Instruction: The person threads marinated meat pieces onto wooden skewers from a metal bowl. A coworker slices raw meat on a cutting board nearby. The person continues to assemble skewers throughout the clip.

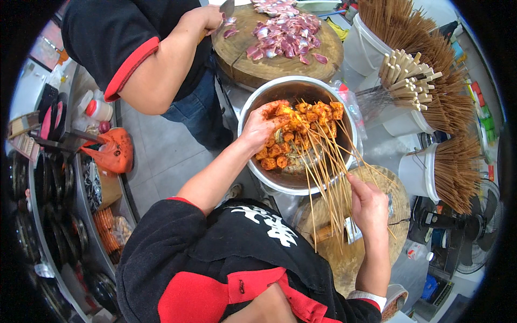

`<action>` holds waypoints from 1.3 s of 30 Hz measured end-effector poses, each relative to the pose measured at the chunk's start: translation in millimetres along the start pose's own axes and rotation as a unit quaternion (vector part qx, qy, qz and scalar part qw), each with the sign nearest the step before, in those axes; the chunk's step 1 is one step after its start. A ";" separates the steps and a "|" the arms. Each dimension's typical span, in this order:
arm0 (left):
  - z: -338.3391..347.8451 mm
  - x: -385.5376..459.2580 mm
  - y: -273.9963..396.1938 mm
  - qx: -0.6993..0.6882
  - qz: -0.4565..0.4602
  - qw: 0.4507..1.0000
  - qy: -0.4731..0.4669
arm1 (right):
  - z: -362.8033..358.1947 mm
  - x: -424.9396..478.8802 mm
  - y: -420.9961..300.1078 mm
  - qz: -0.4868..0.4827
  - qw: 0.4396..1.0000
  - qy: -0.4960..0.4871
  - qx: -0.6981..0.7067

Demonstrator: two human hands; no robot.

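Observation:
A steel bowl (pixel 243 121) stands in front of me, holding chunks of food on bamboo skewers (pixel 323 161) coated in orange-red seasoning. My left hand (pixel 262 123), smeared with the seasoning, is inside the bowl with its fingers curved around coated chunks (pixel 293 117). The skewers' bare ends fan out over the near right rim. My right hand (pixel 367 198) pinches a skewer between thumb and fingers, beside the other sticks. Round seasoned pieces (pixel 274 151) lie in the bowl's left part.
Behind the bowl, a round wooden block (pixel 234 60) bears sliced raw meat (pixel 286 36); a co-worker's hand (pixel 206 18) holds a cleaver there. A second block (pixel 387 177) lies under the skewers. White buckets (pixel 416 171) of sticks stand right, a fan (pixel 480 226) beyond, shelves (pixel 117 194) left.

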State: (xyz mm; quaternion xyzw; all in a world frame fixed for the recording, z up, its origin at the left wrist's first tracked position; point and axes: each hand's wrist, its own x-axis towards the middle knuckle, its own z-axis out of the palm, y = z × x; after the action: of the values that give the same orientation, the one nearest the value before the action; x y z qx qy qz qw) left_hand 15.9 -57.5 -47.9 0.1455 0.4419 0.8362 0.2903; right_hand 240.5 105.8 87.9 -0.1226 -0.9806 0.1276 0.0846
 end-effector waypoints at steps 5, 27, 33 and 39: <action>-0.2 -4.5 3.4 -0.004 -0.011 1.000 0.016 | 0.2 -0.2 -0.9 0.001 1.000 -0.008 -0.005; 4.7 -6.3 1.1 0.111 0.089 0.988 0.059 | 2.4 1.8 -5.2 -0.008 1.000 -0.019 -0.021; 11.1 -6.4 -1.8 0.125 0.084 0.988 0.027 | 10.0 8.0 -13.6 -0.004 1.000 0.003 -0.026; 6.0 -11.2 14.2 -0.066 -0.099 0.993 -0.012 | 4.4 7.7 7.7 0.026 0.987 -0.028 0.157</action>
State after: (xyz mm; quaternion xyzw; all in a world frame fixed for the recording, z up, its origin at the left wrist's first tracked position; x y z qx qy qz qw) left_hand 22.7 -66.7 -32.6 0.0913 0.3943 0.8289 0.3860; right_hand 234.0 114.0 82.7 -0.1298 -0.9467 0.2860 0.0718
